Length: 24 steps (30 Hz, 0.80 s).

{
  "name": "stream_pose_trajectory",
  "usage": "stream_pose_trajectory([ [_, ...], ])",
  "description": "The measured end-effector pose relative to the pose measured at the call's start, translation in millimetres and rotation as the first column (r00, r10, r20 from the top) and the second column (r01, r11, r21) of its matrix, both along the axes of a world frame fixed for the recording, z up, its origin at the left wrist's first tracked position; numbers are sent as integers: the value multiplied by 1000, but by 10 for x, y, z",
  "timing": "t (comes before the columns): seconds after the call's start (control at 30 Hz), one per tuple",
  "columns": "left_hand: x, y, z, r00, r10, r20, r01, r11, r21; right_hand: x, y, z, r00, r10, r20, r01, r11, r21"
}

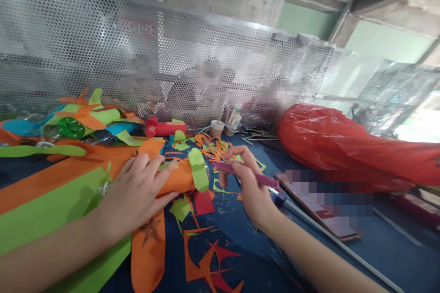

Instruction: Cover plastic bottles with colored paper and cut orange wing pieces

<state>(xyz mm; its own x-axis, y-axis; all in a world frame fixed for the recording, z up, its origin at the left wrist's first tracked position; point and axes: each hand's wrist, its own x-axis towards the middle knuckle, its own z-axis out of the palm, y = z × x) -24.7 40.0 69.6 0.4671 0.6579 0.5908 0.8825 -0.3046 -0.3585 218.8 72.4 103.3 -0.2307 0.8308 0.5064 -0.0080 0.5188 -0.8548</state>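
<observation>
While the left hand [139, 190] clamps the orange model plane [180, 178] low over the blue table [237, 233], the right hand [252, 192] pinches a purple pen-like tool [268, 180] near its nose. Should that left hold slacken, I think the rounded body could roll, or loose paper scraps [204, 202] let it slide, toward the red bag [319, 142] beyond.

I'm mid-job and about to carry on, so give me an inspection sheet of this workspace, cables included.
Surface: blue table, strewn with paper scraps.
Job's things: orange model plane with green propeller; purple pen-like tool.
Clutter: red plastic bag, phone-like device, other bottle models.
Hands: left hand holds the plane's body; right hand holds the tool.
Cables: dark cable-like strands by the bag; white line, cord or rod unclear.
Surroundings: perforated metal screen, blurred figures behind it.
</observation>
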Motion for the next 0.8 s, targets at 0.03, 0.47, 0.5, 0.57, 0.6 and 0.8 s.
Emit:
stream_pose_trajectory([
  [0.03, -5, 7, -1, 1000, 1, 2, -1, 1000, -2, -18, -21, -5, 999, 34, 25, -34, 999, -1],
  [0.47, 19, -30, 37, 989, -19, -148, 10, 998, -55, -122, 102, -201, 994, 32, 104, -22, 995, -96],
  [0.5, 22, -25, 41, 984, -13, -177, 2, 998, -61, -122, 103, -202, 994, 32, 106, -22, 996, -91],
  [0.57, 28, -19, 40, 970, 26, -241, -43, 997, -64, -125, 101, -203, 994, 36, 105, -27, 996, -87],
  [0.6, 30, -19, 36, 964, 41, -264, -57, 997, -56, -127, 100, -203, 994, 41, 104, -32, 996, -87],
  [0.8, 38, -22, 14, 960, 33, -277, -42, 999, -24, -143, 119, -230, 992, 74, 103, -66, 995, -74],
])
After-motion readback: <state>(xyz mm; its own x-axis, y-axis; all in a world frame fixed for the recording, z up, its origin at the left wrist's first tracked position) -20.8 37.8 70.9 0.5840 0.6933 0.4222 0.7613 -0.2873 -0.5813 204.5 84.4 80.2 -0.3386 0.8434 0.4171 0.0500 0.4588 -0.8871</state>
